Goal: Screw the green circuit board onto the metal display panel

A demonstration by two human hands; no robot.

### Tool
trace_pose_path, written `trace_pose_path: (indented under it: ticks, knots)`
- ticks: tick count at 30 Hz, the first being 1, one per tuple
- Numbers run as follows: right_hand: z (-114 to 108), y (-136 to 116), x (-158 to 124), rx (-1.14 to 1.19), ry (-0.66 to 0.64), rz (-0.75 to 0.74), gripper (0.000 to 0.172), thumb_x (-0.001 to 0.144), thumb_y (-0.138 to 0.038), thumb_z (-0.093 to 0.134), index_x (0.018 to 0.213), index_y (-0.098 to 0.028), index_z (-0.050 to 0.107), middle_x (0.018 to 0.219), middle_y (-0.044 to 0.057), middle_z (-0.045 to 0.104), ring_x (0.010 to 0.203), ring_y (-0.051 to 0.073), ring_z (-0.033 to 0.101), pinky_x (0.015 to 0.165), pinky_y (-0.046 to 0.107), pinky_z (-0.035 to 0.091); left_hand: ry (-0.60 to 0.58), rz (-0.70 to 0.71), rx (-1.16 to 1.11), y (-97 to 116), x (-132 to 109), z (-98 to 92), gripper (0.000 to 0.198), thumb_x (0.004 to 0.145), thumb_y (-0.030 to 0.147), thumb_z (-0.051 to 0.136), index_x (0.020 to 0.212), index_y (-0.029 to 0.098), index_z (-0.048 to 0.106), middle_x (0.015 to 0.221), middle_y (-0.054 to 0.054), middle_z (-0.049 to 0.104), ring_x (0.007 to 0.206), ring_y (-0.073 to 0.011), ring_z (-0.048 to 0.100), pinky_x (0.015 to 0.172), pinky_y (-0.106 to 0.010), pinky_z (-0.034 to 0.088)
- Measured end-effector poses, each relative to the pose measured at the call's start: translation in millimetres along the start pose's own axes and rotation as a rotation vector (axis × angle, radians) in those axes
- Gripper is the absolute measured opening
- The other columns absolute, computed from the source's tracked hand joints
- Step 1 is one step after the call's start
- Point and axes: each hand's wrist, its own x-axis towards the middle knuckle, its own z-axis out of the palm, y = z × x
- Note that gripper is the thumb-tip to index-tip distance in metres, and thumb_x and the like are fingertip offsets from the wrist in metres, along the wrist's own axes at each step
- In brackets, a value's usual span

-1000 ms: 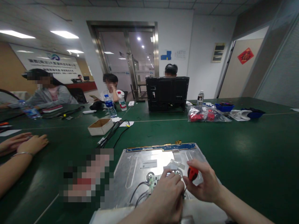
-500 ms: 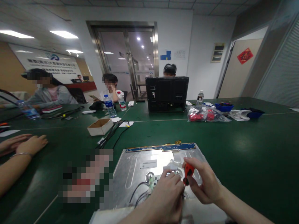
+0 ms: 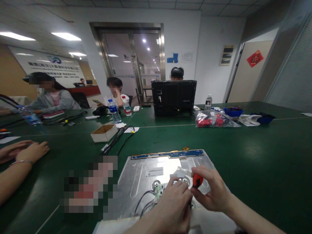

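Note:
A silver metal panel (image 3: pixel 143 177) with a blue circuit strip (image 3: pixel 168 153) along its far edge lies flat on the green table in front of me. My right hand (image 3: pixel 212 191) is closed round a small screwdriver with a red handle (image 3: pixel 197 179), held upright over the panel. My left hand (image 3: pixel 174 203) rests on the panel beside it, fingers curled and pressed down next to a small green board (image 3: pixel 158 188) with black wires (image 3: pixel 143 203). What the left fingers hold is hidden.
A co-worker's hands (image 3: pixel 23 151) lie on the table at left. Farther off stand a cardboard box (image 3: pixel 104 132), black cables (image 3: pixel 117 138), water bottles (image 3: pixel 114 111), a black monitor back (image 3: pixel 174 98), a bag of red parts (image 3: pixel 211 119) and blue trays (image 3: pixel 234 112). Other people sit behind.
The red screwdriver handle has turned and shifted slightly in my right hand, tilting at half a second ago and upright now. My left hand has stayed in place.

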Motion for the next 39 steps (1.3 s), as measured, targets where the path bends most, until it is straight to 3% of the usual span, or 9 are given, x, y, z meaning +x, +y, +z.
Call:
trace_pose_path:
  ticks: [6,12,19,26,32,39]
  knots:
    - [-3.1,-0.4,-0.1,0.049,-0.058,0.007,0.053,0.094,-0.013,0.043,0.147,-0.016,0.041,0.093,0.009,0.072,0.073,0.021,0.071,0.06,0.031,0.06,-0.013,-0.004,0.003,2.5,0.7,-3.0,0.019,0.081,0.021,0.059,0.099,0.017,0.066,0.107,-0.011,0.071,0.102,-0.0285,0.065,0.112,-0.05,0.037]
    - [2.7,2.1,-2.5,0.001,0.019,-0.002,0.052,0.095,-0.013,0.051,0.145,-0.02,0.041,0.075,-0.001,0.065,0.057,0.017,0.06,0.048,0.025,0.048,0.004,0.002,-0.017,0.5,-0.5,0.0,0.023,0.082,0.02,0.058,0.103,0.019,0.065,0.108,-0.01,0.072,0.102,-0.0287,0.066,0.111,-0.051,0.037]
    - [3.6,3.0,-1.8,0.008,-0.001,-0.019,0.041,0.101,-0.02,0.05,0.142,-0.02,0.045,0.075,0.0,0.068,0.056,0.016,0.062,0.05,0.026,0.05,0.04,0.019,-0.05,-5.1,-1.0,5.6,0.021,0.08,0.021,0.059,0.1,0.018,0.066,0.107,-0.01,0.071,0.102,-0.0291,0.065,0.111,-0.051,0.036]
    - [-1.9,0.1,0.6,0.087,-0.039,-0.007,0.051,0.094,-0.011,0.044,0.145,-0.016,0.042,0.086,0.007,0.071,0.074,0.022,0.071,0.062,0.031,0.059,0.039,0.021,-0.027,-2.1,-0.1,1.8,0.016,0.08,0.022,0.059,0.093,0.017,0.066,0.101,-0.01,0.071,0.096,-0.0274,0.065,0.11,-0.049,0.037]
    - [1.5,0.6,-1.3,0.023,0.024,-0.005,0.052,0.094,-0.012,0.047,0.145,-0.019,0.041,0.075,0.001,0.066,0.059,0.018,0.063,0.048,0.027,0.051,0.007,0.014,-0.031,-1.5,0.2,0.6,0.023,0.079,0.021,0.059,0.1,0.017,0.068,0.104,-0.01,0.072,0.099,-0.0285,0.065,0.111,-0.051,0.035]
    - [2.8,-0.3,-0.6,-0.027,0.039,-0.02,0.031,0.104,-0.023,0.048,0.135,-0.02,0.044,0.067,-0.005,0.063,0.048,0.014,0.057,0.045,0.025,0.046,0.034,-0.001,-0.039,0.5,-1.3,1.3,0.024,0.08,0.02,0.059,0.102,0.017,0.068,0.104,-0.01,0.072,0.099,-0.0276,0.065,0.11,-0.049,0.036]
